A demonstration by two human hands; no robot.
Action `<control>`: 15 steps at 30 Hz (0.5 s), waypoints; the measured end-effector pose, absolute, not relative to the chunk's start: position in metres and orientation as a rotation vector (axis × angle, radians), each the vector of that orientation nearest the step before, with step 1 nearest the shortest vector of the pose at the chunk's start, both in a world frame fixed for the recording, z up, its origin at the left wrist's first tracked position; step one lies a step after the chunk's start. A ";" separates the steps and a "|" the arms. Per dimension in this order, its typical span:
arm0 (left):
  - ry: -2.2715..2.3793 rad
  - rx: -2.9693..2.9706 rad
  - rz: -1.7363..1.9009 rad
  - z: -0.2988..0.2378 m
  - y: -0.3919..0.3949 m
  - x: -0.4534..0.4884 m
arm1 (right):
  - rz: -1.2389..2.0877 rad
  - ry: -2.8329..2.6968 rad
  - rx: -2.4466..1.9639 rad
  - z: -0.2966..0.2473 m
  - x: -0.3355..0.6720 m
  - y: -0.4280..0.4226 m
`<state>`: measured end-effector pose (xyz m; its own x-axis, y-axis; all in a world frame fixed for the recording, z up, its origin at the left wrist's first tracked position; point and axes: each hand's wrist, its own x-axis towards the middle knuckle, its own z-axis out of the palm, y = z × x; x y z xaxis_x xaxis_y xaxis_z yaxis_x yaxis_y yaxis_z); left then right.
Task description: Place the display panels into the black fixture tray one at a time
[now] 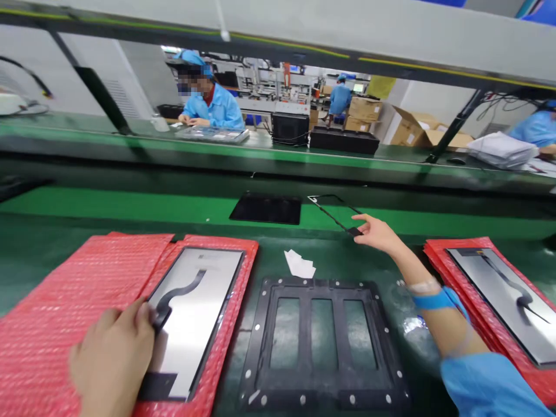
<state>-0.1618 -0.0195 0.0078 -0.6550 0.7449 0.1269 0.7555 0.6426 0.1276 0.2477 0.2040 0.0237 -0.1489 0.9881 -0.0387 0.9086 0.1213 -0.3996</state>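
Note:
My left hand (117, 353) is closed on the left edge of a silver-backed display panel (204, 307), its fingertips by the dark end of the black ribbon cable (182, 289). The panel lies on red bubble-wrap bags (108, 272). Farther off to the right, my right hand (376, 233) pinches one corner of a thin black rectangular frame (328, 214), held above the bench. Between my hands rests a black fixture (304, 336) with three long openings and several round silvery dots along its rim. A small white paper piece (299, 264) lies just behind it.
A dark flat panel (266, 208) lies on the green strip at the back. To the right, another display panel (508, 295) sits on red bubble wrap. Beyond the ledge, a person in blue (212, 104) works near cardboard boxes (403, 124). A shelf beam (278, 35) crosses overhead.

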 end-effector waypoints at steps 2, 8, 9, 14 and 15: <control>-2.872 -1.261 -0.111 0.020 -0.019 -0.150 | 0.522 -2.275 -1.733 0.022 0.251 0.154; -2.899 -1.269 -0.284 0.025 -0.024 -0.142 | 0.345 -2.601 -1.238 -0.008 0.276 0.015; -2.901 -1.270 -0.298 0.023 -0.026 -0.142 | 0.324 -2.649 -1.186 -0.011 0.279 0.002; -2.894 -1.297 -0.365 0.021 -0.029 -0.142 | 0.287 -2.786 -1.096 -0.015 0.281 -0.026; -2.896 -1.302 -0.380 0.021 -0.029 -0.142 | 0.286 -2.802 -1.103 -0.015 0.281 -0.026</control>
<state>-0.1420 -0.0293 0.0215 -0.6670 0.7436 0.0459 0.7303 0.6404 0.2378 0.2807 -0.0264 -0.0154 -0.7280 0.6845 0.0396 0.6624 0.7170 -0.2171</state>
